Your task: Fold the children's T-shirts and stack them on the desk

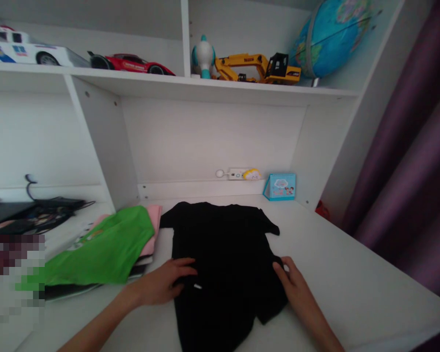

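From here I can't tell if the left hand, fingers curved over the black T-shirt, grips its left edge; the right hand pinches its right.

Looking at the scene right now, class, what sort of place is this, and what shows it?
Probably a child's bedroom or study: toy excavator and globe on the shelf above a white desk, with a purple curtain alongside.
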Demonstrator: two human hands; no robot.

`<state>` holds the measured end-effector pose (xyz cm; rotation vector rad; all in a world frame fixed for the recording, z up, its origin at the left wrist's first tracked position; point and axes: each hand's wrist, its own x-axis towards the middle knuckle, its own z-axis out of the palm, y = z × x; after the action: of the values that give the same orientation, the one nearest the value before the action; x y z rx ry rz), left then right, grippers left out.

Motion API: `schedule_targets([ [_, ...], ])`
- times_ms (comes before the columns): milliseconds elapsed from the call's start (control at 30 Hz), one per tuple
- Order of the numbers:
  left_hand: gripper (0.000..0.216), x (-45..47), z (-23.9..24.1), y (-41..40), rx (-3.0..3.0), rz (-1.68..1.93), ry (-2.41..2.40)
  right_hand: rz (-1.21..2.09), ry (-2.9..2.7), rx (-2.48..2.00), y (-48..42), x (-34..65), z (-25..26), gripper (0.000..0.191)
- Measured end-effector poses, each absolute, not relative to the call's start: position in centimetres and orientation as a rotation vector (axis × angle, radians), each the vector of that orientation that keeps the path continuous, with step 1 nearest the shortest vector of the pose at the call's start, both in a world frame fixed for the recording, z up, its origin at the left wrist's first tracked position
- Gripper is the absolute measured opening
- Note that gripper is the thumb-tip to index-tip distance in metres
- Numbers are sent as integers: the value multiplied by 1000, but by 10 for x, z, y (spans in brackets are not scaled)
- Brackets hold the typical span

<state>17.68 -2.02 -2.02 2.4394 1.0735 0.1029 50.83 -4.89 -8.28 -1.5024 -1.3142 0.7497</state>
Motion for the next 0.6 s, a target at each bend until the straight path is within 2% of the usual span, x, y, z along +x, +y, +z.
schedule_targets([
  [233, 34, 147, -24, -29, 2362, 402, 1203, 1241, -1087, -1318, -56, 518, -71, 49],
  [300, 35, 137, -28, -27, 2367, 454, 1236, 1190, -1099, -1304, -59, 525, -71, 53],
  [467, 34, 125, -37, -30, 2397, 531, 1257, 931, -1348, -1420, -61, 532, -90, 43],
  [600, 42, 131, -36, -46, 2388, 580, 1286, 819, -1376, -1428, -61, 531, -94, 43],
])
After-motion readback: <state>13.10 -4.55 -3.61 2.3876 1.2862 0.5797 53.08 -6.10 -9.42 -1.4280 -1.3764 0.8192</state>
